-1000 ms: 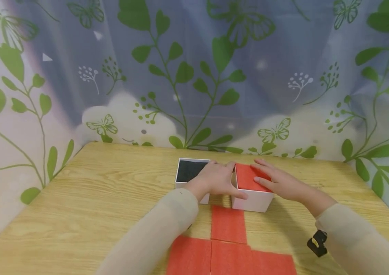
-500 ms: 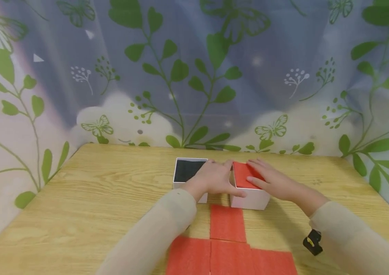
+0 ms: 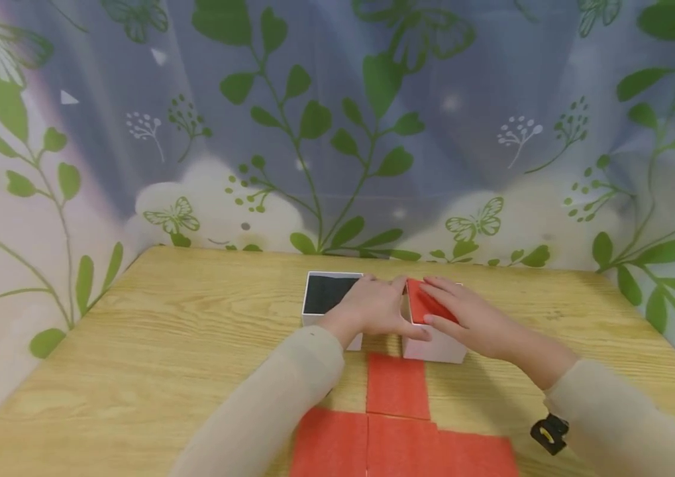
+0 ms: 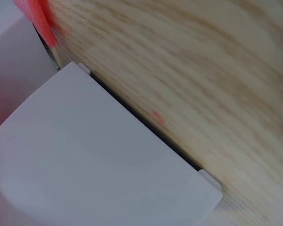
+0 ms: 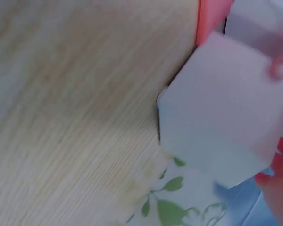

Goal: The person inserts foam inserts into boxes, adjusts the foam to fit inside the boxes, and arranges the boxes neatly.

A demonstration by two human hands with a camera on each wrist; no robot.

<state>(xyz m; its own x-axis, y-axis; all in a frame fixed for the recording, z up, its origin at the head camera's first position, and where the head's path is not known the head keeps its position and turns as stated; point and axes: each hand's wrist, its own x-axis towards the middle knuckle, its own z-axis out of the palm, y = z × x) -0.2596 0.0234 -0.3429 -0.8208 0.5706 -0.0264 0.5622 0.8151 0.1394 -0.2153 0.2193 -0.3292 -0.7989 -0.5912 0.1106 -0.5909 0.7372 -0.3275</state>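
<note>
Side by side near the table's back stand two white boxes. The left box (image 3: 310,320) shows a black lining or sheet (image 3: 326,293) at its top, partly covered by my left hand. My left hand (image 3: 375,308) holds the left side of the right box (image 3: 432,350), thumb at the front and fingers toward the back. A red sheet (image 3: 417,305) lies in the right box's top. The extended fingers of my right hand (image 3: 471,321) rest on this sheet and hide its right part. In the left wrist view a white box wall (image 4: 94,150) fills much of the picture.
Several red sheets (image 3: 397,387) lie flat on the wooden table (image 3: 164,371) in front of the boxes. A patterned curtain (image 3: 337,132) hangs behind the table. A small black and yellow object (image 3: 550,434) sits by my right sleeve.
My right fingers and thumb have shifted left across the red sheet, covering more of it. The left hand keeps its hold on the right box. The head view has shifted slightly.
</note>
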